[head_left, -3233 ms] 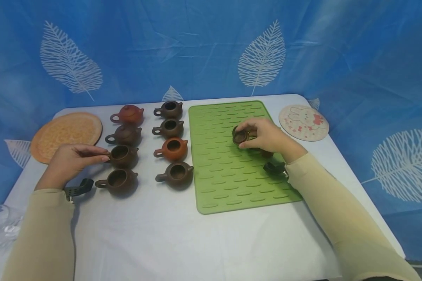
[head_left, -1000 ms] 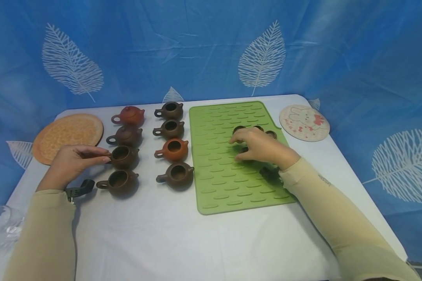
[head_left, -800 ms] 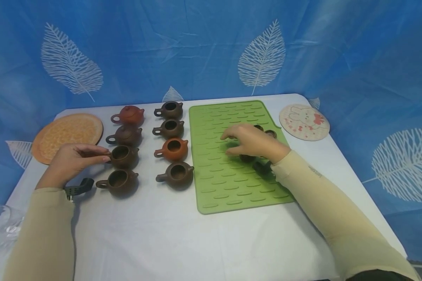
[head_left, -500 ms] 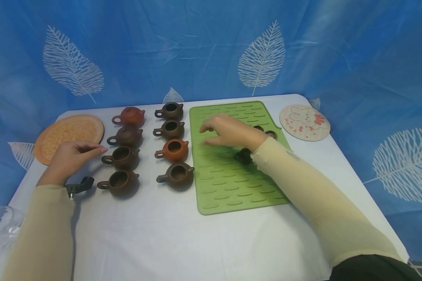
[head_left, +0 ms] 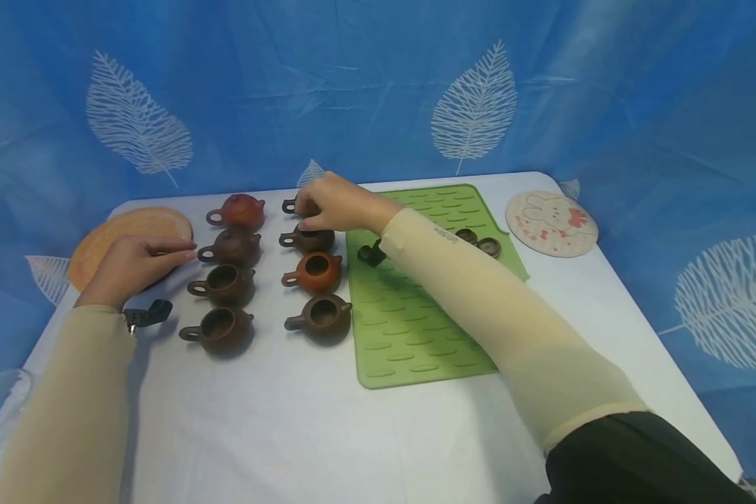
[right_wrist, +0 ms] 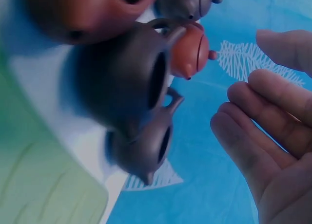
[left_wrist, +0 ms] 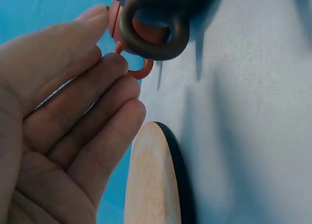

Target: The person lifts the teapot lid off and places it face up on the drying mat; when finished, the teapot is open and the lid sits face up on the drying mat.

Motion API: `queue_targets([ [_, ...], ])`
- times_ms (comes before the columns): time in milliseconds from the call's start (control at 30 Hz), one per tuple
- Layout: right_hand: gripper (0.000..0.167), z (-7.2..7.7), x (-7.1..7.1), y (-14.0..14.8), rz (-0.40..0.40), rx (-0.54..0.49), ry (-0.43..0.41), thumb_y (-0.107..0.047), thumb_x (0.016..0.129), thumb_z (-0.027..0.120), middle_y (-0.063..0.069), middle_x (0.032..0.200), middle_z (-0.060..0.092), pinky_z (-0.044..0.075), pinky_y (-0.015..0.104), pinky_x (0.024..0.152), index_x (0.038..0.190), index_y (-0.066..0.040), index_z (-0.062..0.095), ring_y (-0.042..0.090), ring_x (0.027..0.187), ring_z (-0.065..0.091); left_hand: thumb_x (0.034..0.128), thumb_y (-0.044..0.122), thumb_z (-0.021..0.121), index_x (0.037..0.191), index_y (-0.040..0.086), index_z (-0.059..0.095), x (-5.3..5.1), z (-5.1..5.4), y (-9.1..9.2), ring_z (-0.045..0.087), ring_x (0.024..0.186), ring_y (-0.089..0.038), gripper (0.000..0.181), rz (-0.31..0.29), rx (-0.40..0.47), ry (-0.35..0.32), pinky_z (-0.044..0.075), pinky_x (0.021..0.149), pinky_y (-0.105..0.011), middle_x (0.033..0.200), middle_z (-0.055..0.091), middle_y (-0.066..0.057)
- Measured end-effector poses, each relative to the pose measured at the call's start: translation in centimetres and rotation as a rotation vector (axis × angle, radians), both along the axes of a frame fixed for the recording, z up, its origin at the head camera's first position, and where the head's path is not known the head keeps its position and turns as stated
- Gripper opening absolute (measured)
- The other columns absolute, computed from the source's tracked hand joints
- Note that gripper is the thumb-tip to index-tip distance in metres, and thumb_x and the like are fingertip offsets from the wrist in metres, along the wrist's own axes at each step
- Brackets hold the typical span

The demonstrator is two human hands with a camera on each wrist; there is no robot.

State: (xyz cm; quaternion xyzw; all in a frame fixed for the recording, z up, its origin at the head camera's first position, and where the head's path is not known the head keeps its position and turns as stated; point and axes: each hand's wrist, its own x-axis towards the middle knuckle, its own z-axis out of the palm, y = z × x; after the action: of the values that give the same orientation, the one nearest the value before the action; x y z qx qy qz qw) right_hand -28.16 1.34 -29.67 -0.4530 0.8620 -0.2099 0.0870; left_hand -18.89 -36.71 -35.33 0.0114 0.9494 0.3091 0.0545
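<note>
My left hand (head_left: pixel 141 266), fingers loosely bent and holding nothing, is beside the handle of a lidded dark brown teapot (head_left: pixel 234 246). In the left wrist view that teapot's handle (left_wrist: pixel 156 46) is just past the fingertips, and a lidded red teapot (left_wrist: pixel 141 34) is behind it. My right hand (head_left: pixel 343 203) hovers over the two back dark teapots of the right-hand column, partly covering the rearmost one (head_left: pixel 289 205) and the second one (head_left: pixel 309 241). Seen from the right wrist, the right hand (right_wrist: pixel 273 126) has nothing between fingers and thumb. These two teapots (right_wrist: pixel 122 78) are lidless.
Two lidless brown teapots (head_left: pixel 227 283) complete the left column's front. An orange teapot (head_left: pixel 316 273) and a brown one (head_left: pixel 324 318) are in the right column. Small dark lids (head_left: pixel 488 246) lie on the green mat (head_left: pixel 390 350). Round pads (head_left: pixel 551 222) flank both sides.
My left hand has let go of the third teapot's handle and moved back towards the lidded brown one. My right hand has travelled left from the lids on the mat to the back teapots.
</note>
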Motion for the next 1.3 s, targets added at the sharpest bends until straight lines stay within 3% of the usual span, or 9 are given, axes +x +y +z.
queue_targets([
  [33, 0.023, 0.2, -0.4, -0.6, -0.003, 0.006, -0.001, -0.023, 0.100, 0.076, 0.001, 0.104, 0.074, 0.045, 0.029, 0.100, 0.115, -0.005, 0.077, 0.011, 0.095, 0.066, 0.0940, 0.062, 0.072, 0.139, 0.008, 0.070, -0.2, 0.0, 0.0, 0.048, 0.137, -0.041, 0.070, -0.001, 0.006, -0.009, 0.039, 0.106, -0.067, 0.138, 0.065, -0.021],
  [200, 0.026, 0.7, -1.9, -3.1, -0.049, 0.036, -0.022, -0.024, 0.101, 0.074, 0.003, 0.108, 0.074, 0.043, 0.027, 0.103, 0.119, -0.004, 0.076, 0.012, 0.102, 0.066, 0.0917, 0.065, 0.073, 0.136, 0.011, 0.073, -1.1, -0.3, -0.2, 0.047, 0.138, -0.042, 0.070, -0.011, -0.005, -0.014, 0.038, 0.107, -0.067, 0.134, 0.068, -0.020],
  [267, 0.028, 0.5, -2.2, -4.2, -0.070, 0.056, -0.035, -0.025, 0.102, 0.073, 0.003, 0.111, 0.073, 0.049, 0.024, 0.092, 0.122, -0.005, 0.075, 0.012, 0.104, 0.064, 0.0914, 0.064, 0.074, 0.135, 0.010, 0.073, -1.3, -0.6, -0.3, 0.047, 0.138, -0.041, 0.069, -0.026, -0.007, -0.019, 0.037, 0.107, -0.067, 0.133, 0.069, -0.019],
  [333, 0.028, 0.0, -2.3, -5.5, -0.085, 0.075, -0.043, -0.026, 0.103, 0.072, 0.002, 0.113, 0.072, 0.048, 0.023, 0.091, 0.123, -0.007, 0.075, 0.012, 0.106, 0.063, 0.0917, 0.061, 0.075, 0.134, 0.008, 0.074, -1.5, -0.9, -0.3, 0.049, 0.135, -0.039, 0.068, -0.040, -0.003, -0.021, 0.038, 0.106, -0.065, 0.130, 0.071, -0.018],
  [500, 0.027, -1.2, -1.6, -8.9, -0.072, 0.105, -0.072, -0.030, 0.104, 0.071, 0.001, 0.112, 0.071, 0.049, 0.022, 0.087, 0.122, -0.009, 0.075, 0.012, 0.103, 0.062, 0.0926, 0.057, 0.077, 0.132, 0.004, 0.074, -1.7, -1.5, -0.4, 0.054, 0.125, -0.033, 0.066, -0.044, 0.015, -0.011, 0.043, 0.101, -0.060, 0.122, 0.074, -0.018],
  [667, 0.031, -1.8, -0.9, -11.3, -0.085, 0.157, -0.061, -0.035, 0.105, 0.069, 0.000, 0.107, 0.070, 0.049, 0.023, 0.081, 0.124, -0.011, 0.072, 0.011, 0.097, 0.062, 0.0922, 0.059, 0.077, 0.134, 0.007, 0.074, -1.8, -1.8, 0.0, 0.053, 0.125, -0.031, 0.066, -0.038, 0.041, -0.008, 0.043, 0.101, -0.057, 0.126, 0.072, -0.016],
  [933, 0.032, -2.6, -0.3, -13.2, -0.074, 0.131, -0.053, -0.036, 0.105, 0.069, -0.003, 0.115, 0.072, 0.048, 0.019, 0.090, 0.127, -0.014, 0.075, 0.010, 0.103, 0.064, 0.0968, 0.054, 0.074, 0.132, 0.007, 0.075, -1.7, -2.0, 0.8, 0.052, 0.119, -0.022, 0.059, -0.057, 0.052, 0.019, 0.042, 0.094, -0.042, 0.129, 0.071, -0.016],
  [1133, 0.019, -2.3, 0.4, -13.7, -0.022, 0.132, 0.019, -0.030, 0.107, 0.067, -0.006, 0.100, 0.073, 0.045, 0.021, 0.086, 0.111, -0.017, 0.081, 0.009, 0.090, 0.060, 0.0974, 0.051, 0.075, 0.131, 0.005, 0.075, -1.6, -1.9, 1.1, 0.053, 0.121, -0.026, 0.056, -0.052, 0.050, 0.031, 0.042, 0.094, -0.044, 0.130, 0.070, -0.018],
  [1300, 0.019, -2.1, 0.7, -13.9, -0.017, 0.153, 0.062, -0.027, 0.107, 0.066, -0.004, 0.091, 0.071, 0.046, 0.023, 0.077, 0.102, -0.016, 0.081, 0.010, 0.080, 0.058, 0.0981, 0.048, 0.075, 0.130, 0.004, 0.075, -1.8, -1.9, 1.2, 0.054, 0.124, -0.031, 0.055, -0.056, 0.045, 0.043, 0.042, 0.099, -0.053, 0.129, 0.070, -0.020],
])
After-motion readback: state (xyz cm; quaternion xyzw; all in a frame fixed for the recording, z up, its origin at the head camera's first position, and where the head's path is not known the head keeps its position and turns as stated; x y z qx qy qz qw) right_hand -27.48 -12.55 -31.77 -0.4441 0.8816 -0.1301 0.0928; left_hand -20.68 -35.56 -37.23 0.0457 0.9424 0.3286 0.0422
